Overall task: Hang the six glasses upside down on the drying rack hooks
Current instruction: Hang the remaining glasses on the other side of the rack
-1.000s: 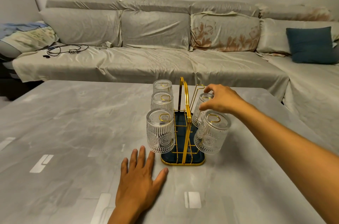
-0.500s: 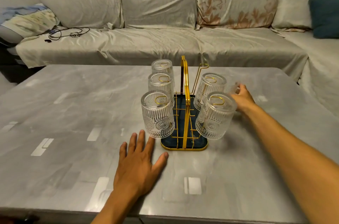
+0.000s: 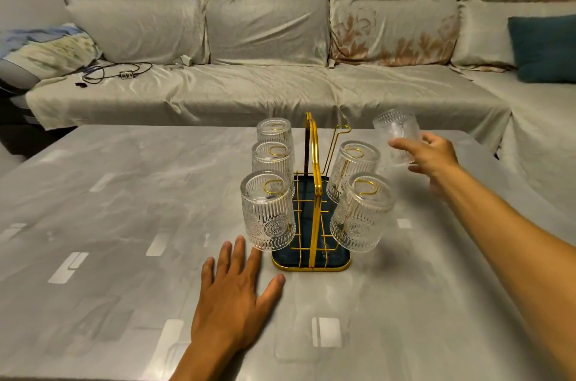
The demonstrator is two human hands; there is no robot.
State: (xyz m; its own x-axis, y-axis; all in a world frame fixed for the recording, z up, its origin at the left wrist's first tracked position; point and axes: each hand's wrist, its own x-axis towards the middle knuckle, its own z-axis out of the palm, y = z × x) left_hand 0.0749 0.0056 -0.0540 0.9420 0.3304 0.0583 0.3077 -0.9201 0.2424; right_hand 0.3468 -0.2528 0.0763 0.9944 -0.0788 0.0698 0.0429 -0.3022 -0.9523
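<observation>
From the head view, your left hand (image 3: pixel 232 296) lay flat on the grey marble-patterned counter (image 3: pixel 124 224), its grip spread wide with fingers splayed and pinching nothing, at about 7 o'clock from the gold wire drying rack with the dark blue tray base (image 3: pixel 311 262). Its fingertips (image 3: pixel 240 240) sat just beside the rim of the nearest left-hand ribbed clear glass (image 3: pixel 268 212).

Five ribbed clear glasses hung upside down on the rack's hooks. Three were on the left side: the near one, a middle left glass (image 3: pixel 272 159) and a far left glass (image 3: pixel 275 131). Two were on the right: the near right glass (image 3: pixel 361 215) and the middle right glass (image 3: pixel 353 168). The far right gold hook (image 3: pixel 341 131), at roughly 1 o'clock from the rack's centre handle, stood bare.

Your right hand (image 3: pixel 431 156) was raised at about 2 o'clock from the rack, its grip closed around the sixth ribbed clear glass (image 3: pixel 397 132), with fingers wrapped on its lower part. That glass was off the counter, tilted, near the bare hook but apart from it. Which end pointed up I could not tell.

A grey covered sofa (image 3: pixel 280 90) ran behind the counter at 12 o'clock.
</observation>
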